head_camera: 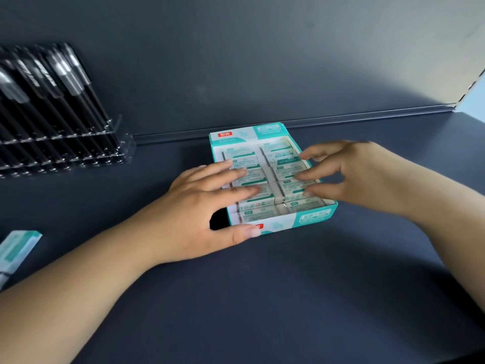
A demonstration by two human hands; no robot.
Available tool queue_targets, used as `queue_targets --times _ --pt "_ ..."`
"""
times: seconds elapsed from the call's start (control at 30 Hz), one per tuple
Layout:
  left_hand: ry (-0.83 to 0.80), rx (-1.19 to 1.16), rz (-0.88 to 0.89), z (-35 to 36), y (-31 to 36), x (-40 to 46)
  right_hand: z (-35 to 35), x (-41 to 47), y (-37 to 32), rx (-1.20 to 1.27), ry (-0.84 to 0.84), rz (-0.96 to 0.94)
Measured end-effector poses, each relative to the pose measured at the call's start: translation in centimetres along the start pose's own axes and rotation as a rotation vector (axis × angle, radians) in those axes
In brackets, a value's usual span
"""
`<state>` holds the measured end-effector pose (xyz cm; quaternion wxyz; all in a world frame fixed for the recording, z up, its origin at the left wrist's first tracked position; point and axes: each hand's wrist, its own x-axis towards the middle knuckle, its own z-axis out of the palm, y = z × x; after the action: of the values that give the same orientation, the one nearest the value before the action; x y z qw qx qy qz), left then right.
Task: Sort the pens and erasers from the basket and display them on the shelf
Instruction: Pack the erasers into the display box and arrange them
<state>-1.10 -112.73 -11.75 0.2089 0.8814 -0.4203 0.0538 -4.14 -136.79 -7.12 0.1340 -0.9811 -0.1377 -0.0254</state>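
Teal-and-white cardboard tray (273, 179) of erasers (288, 170) is sitting on the dark shelf (288, 285), close to the back lip, and I am working over it from the head view, the only view there is.

My left hand (199, 214) is lying spread: fingers straight across the left column of erasers, thumb pressing the tray's front wall. My right hand (354, 177) is hovering over the right column, fingers loosely bent, tips touching or just above the wrappers; I cannot tell which. Neither hand is pinching anything.

Handling, as I am judging it: thin card tray, light but flexible, likely to bow if lifted by one wall. Better to slide it, or take it by both long sides. The erasers are packed tight in two columns, each in a slick paper sleeve, so single pieces will probably need prying up by an end. Rubbery, not fragile.

Writing: a red logo patch on the back flap and another half under my thumb, characters too blurred to read. One sleeve is showing "SOFT&CLEAN"; the rest is too small.

Left of the tray, well apart, black pens (47, 101) are standing in a clear acrylic holder (115, 151). Another teal-and-white pack (18, 250) is lying at the left edge.
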Motion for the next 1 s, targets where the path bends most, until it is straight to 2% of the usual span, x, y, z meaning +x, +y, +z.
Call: queue_targets --times 0.13,0.2,0.3,0.43,0.5,0.6,0.7,0.83,1.0 --pt "-0.056 0.038 -0.036 -0.4 0.2 0.2 0.0 0.2 -0.2 0.023 -0.033 0.024" --pt "-0.049 0.001 -0.053 -0.8 0.5 0.3 -0.3 0.2 -0.6 0.085 0.003 0.037" --pt "0.135 -0.173 -0.106 -3.2 1.5 -0.5 -1.0 0.2 -2.3 0.149 0.119 -0.015" --pt "0.267 -0.296 -0.323 -7.1 1.7 -3.7 -1.8 0.6 -6.8 0.321 0.224 -0.081" --pt "0.340 -0.295 -0.450 -8.9 1.0 -6.7 -1.4 1.1 -10.1 0.374 0.241 -0.173" --pt "0.455 -0.225 -0.647 -10.7 -0.6 -11.5 0.3 2.3 -14.9 0.421 0.144 -0.289" --pt "0.511 -0.003 -0.699 -11.5 -2.8 -15.3 2.9 4.1 -18.5 0.468 0.003 -0.376" --pt "0.365 0.269 -0.663 -11.4 -5.3 -18.7 7.0 6.9 -21.9 0.401 -0.090 -0.416" --pt "0.122 0.371 -0.712 -10.7 -7.4 -20.9 9.4 9.1 -24.1 0.269 -0.262 -0.431"
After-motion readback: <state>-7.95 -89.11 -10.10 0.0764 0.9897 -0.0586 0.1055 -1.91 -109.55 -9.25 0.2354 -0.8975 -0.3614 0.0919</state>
